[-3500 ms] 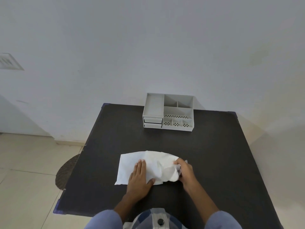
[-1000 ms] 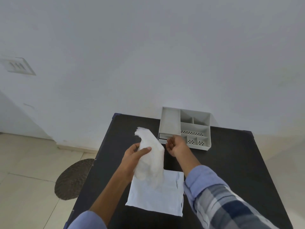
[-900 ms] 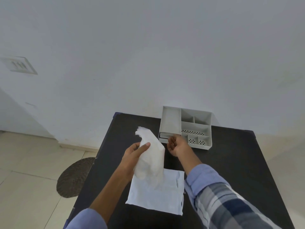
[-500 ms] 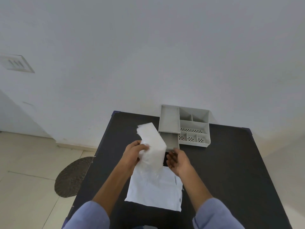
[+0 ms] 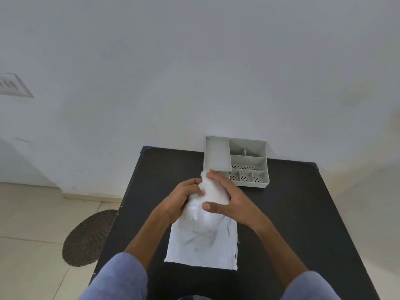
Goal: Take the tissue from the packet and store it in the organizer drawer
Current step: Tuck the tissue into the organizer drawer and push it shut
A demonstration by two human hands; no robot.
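Observation:
A wad of white tissue (image 5: 213, 192) is held between both hands just in front of the grey organizer (image 5: 249, 161). My left hand (image 5: 184, 197) grips its left side and my right hand (image 5: 229, 201) cups its right side. The flat white packet (image 5: 203, 245) lies on the black table (image 5: 292, 213) below the hands. The hands and tissue cover the organizer's pulled-out drawer, so it is hidden.
The organizer stands at the table's far edge against a white wall, with several open top compartments. A round woven mat (image 5: 88, 237) lies on the tiled floor to the left. A wall vent (image 5: 13, 85) is at far left.
The drawer was pulled out by my right hand. That hand then came over to the tissue, and both hands now press the tissue together over the drawer area.

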